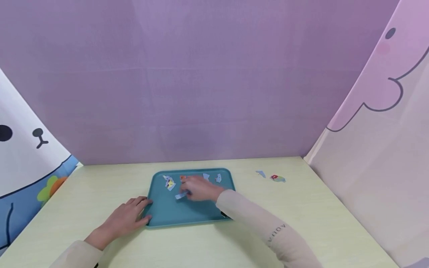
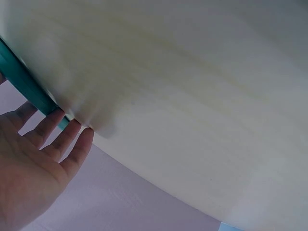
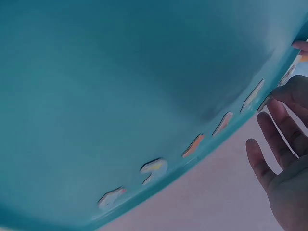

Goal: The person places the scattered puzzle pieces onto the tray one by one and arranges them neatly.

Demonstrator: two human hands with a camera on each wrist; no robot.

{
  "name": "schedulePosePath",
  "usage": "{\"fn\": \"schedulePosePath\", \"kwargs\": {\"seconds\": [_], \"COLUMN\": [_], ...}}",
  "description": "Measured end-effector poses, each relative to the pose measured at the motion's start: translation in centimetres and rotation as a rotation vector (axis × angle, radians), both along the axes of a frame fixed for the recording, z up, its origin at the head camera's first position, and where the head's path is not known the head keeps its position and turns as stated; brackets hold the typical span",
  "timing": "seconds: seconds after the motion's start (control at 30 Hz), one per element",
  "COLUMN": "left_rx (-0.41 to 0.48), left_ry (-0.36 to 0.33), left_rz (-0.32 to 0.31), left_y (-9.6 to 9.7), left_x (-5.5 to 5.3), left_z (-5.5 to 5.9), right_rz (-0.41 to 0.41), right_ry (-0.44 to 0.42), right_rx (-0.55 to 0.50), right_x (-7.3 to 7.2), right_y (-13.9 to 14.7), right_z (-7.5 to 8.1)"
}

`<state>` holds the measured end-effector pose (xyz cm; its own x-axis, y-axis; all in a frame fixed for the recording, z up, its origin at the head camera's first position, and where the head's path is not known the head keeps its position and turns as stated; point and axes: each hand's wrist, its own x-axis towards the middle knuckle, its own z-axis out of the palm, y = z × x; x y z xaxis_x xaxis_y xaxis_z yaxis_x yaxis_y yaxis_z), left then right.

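Observation:
A teal tray [image 1: 164, 216] lies on the table with several flat, irregular picture pieces, like puzzle pieces, along its far side. My right hand [image 1: 200, 188] is over the tray's middle and pinches a light blue piece [image 1: 181, 195] between thumb and finger. In the right wrist view, this hand [image 3: 288, 130] partly hides the pinched piece. Close by lie an orange piece [image 1: 183, 178], two pale blue ones [image 1: 206, 176] and a white-and-yellow group [image 1: 169, 182]. My left hand [image 1: 126, 217] touches the tray's left rim, its fingers spread and relaxed, as the left wrist view also shows [image 2: 41, 159].
Right of the tray on the pale table [image 1: 301, 208] lie a small blue piece [image 1: 260, 174] and a red, yellow and green piece [image 1: 277, 178]. A purple cloth wall [image 1: 214, 85] rises behind the table. Printed cloths flank both sides.

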<state>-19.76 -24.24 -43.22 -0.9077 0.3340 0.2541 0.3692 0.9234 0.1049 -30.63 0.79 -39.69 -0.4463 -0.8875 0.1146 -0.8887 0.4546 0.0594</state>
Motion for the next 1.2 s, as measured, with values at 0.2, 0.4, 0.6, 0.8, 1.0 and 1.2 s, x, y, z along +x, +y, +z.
{"fn": "schedulePosePath", "kwargs": {"seconds": [0.2, 0.4, 0.6, 0.8, 1.0, 1.2], "left_rx": [0.002, 0.002, -0.005, 0.001, -0.003, -0.001], "left_ry": [-0.006, 0.001, -0.003, 0.004, -0.003, 0.005], "left_rz": [0.004, 0.003, 0.000, -0.012, -0.016, -0.018], "left_y": [0.0, 0.0, -0.2, -0.3, -0.3, -0.4], "left_x": [-0.1, -0.3, -0.6, -0.7, -0.9, -1.0], "left_z": [0.1, -0.2, -0.4, -0.5, -0.6, -0.7], "right_rz": [-0.037, -0.059, -0.016, -0.046, -0.092, -0.100], "right_ry": [-0.034, -0.041, -0.037, -0.022, -0.015, -0.015], "right_rx": [-0.001, -0.006, -0.005, 0.015, 0.042, 0.029], "right_x": [-0.1, -0.3, -0.8, -1.0, -0.8, -0.7], "right_y": [-1.8, -3.1, -4.1, -5.0, -5.7, -6.0], "right_z": [-0.1, -0.5, -0.8, -1.2, -1.5, -1.8]}}
